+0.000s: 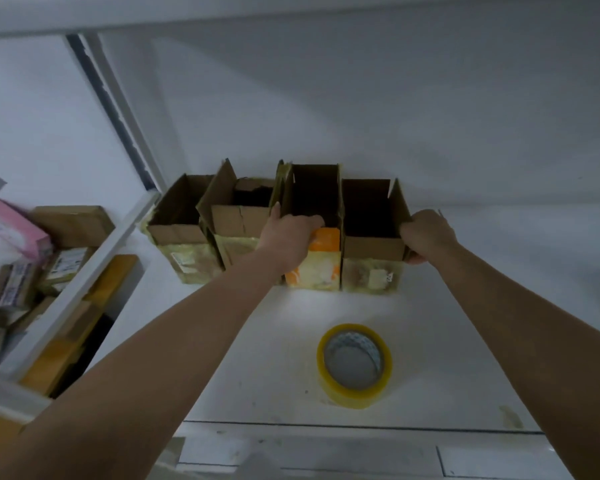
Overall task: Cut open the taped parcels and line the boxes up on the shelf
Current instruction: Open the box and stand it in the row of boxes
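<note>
Four opened brown cardboard boxes stand side by side against the back wall of the white shelf (465, 323), flaps up: the leftmost box (179, 233), the second box (238, 223), the orange-fronted third box (321, 237) and the rightmost box (371, 244). The left hand (288, 233) has its fingers curled over the front rim of the orange-fronted third box, gripping it. The right hand (426, 235) grasps the rightmost box at its right front corner. One roll of yellowish clear packing tape (355, 365) lies flat on the shelf in front of the rightmost box, well apart. Left of the leftmost box, beyond a white frame post (80, 278), lies a jumble of parcels (42, 271), one pink (14, 230).
</note>
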### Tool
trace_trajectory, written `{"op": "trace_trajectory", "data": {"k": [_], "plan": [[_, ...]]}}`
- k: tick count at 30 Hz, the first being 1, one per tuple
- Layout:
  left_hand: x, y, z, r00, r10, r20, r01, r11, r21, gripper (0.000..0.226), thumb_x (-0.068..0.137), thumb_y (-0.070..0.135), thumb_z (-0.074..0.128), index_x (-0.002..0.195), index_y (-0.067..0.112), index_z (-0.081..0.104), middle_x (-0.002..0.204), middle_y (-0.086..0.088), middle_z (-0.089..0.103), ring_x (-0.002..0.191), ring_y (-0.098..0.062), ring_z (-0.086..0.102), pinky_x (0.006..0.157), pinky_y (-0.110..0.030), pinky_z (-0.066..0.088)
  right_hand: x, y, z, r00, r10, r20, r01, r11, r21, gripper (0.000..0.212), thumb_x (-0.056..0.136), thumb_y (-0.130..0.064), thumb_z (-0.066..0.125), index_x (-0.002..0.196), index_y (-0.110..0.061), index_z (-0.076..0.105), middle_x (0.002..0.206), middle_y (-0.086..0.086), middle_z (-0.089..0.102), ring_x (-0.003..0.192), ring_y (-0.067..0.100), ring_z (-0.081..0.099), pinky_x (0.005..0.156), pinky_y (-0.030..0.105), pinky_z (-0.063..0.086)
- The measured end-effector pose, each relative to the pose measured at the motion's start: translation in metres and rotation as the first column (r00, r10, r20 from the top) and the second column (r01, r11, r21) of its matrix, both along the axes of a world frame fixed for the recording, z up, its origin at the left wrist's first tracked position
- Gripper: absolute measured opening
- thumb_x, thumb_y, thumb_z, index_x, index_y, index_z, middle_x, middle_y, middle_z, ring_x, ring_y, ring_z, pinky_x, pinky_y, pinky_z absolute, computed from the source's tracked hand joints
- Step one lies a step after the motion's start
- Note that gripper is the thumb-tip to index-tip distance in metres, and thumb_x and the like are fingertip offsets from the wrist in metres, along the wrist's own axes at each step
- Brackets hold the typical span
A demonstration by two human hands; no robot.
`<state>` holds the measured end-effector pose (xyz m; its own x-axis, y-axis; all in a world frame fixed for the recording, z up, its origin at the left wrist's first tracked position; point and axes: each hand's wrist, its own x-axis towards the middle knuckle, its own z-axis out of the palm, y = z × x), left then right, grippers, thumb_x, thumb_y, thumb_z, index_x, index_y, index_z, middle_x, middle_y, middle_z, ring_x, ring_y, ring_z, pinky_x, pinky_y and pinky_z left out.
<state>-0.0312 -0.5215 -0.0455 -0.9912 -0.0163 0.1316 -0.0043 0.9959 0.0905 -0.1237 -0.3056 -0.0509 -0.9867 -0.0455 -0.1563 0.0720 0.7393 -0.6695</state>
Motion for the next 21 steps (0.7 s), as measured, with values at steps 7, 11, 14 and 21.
{"op": "trace_trajectory", "data": {"k": [7, 11, 14, 21], "plan": [[-0.001, 0.000, 0.002, 0.999, -0.018, 0.038, 0.018, 1.000, -0.016, 0.019, 0.099, 0.008, 0.042, 0.105, 0.025, 0.048, 0.092, -0.003, 0.063, 0.102, -0.028, 0.058, 0.119, -0.051, 0.004, -0.002, 0.001, -0.006, 0.998, 0.053, 0.018, -0.053, 0.998, 0.016, 0.044, 0.099, -0.046, 0.047, 0.092, -0.006, 0.062, 0.079, 0.013, 0.068, 0.064, 0.026, 0.069, 0.061, 0.033, 0.059], [0.000, -0.001, 0.007, 0.999, -0.028, 0.036, 0.026, 0.998, 0.059, 0.026, 0.099, 0.016, 0.049, 0.124, 0.023, 0.051, 0.111, -0.002, 0.063, 0.113, -0.026, 0.057, 0.119, -0.052, 0.007, 0.001, 0.011, -0.002, 0.985, 0.127, -0.115, -0.105, 0.978, 0.179, 0.059, 0.095, -0.062, 0.041, 0.078, -0.009, 0.060, 0.082, 0.010, 0.067, 0.072, 0.027, 0.064, 0.068, 0.034, 0.051], [0.003, 0.005, 0.017, 0.996, -0.064, -0.060, 0.069, 0.994, 0.088, 0.029, 0.098, 0.020, 0.053, 0.126, 0.022, 0.052, 0.119, 0.000, 0.061, 0.116, -0.023, 0.055, 0.118, -0.050, 0.017, 0.012, 0.022, 0.002, 0.965, 0.127, -0.228, -0.055, 0.954, 0.295, 0.053, 0.095, -0.062, 0.043, 0.112, -0.015, 0.060, 0.108, 0.006, 0.065, 0.101, 0.029, 0.062, 0.075, 0.034, 0.042], [0.006, 0.065, 0.026, 0.917, -0.344, -0.202, 0.363, 0.930, 0.064, 0.029, 0.099, 0.026, 0.050, 0.127, 0.018, 0.053, 0.119, -0.003, 0.061, 0.110, -0.023, 0.056, 0.103, -0.041, 0.040, 0.071, 0.069, 0.012, 0.866, 0.106, -0.488, 0.096, 0.924, 0.371, 0.041, 0.096, -0.047, 0.051, 0.125, -0.019, 0.058, 0.110, 0.003, 0.068, 0.111, 0.024, 0.057, 0.082, 0.036, 0.052]]}}
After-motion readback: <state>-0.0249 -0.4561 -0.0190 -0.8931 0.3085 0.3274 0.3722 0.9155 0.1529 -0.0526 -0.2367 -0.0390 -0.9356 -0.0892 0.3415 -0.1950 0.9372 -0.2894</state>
